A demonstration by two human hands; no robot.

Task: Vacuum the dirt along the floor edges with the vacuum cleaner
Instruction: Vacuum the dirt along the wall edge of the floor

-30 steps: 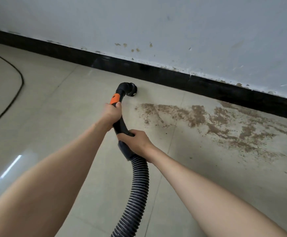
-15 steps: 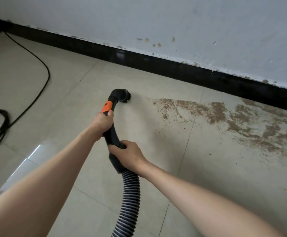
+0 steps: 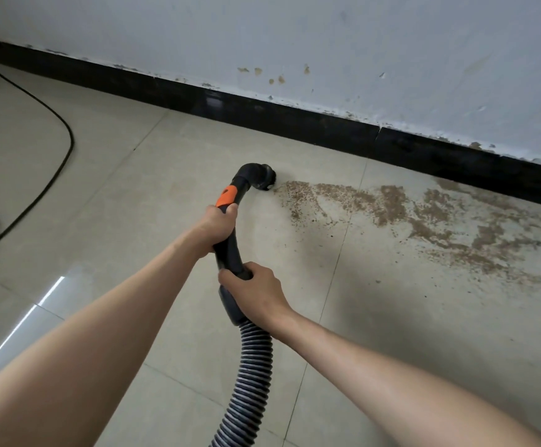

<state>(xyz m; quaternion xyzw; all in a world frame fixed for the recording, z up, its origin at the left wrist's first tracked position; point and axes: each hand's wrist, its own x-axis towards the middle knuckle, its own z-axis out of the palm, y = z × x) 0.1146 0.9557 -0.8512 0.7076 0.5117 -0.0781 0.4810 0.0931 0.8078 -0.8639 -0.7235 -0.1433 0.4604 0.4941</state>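
Head view: left hand (image 3: 216,228) grips the black vacuum handle (image 3: 229,253) just below its orange switch (image 3: 226,197); right hand (image 3: 256,293) grips the handle's lower end, where the ribbed hose (image 3: 250,369) joins. Nozzle (image 3: 261,177) sits on the tiled floor (image 3: 134,195) at the left end of the brown dirt (image 3: 391,204), near the black baseboard (image 3: 295,119) (contact with baseboard not seen). Black cable (image 3: 59,162) lies toward the floor's left edge.
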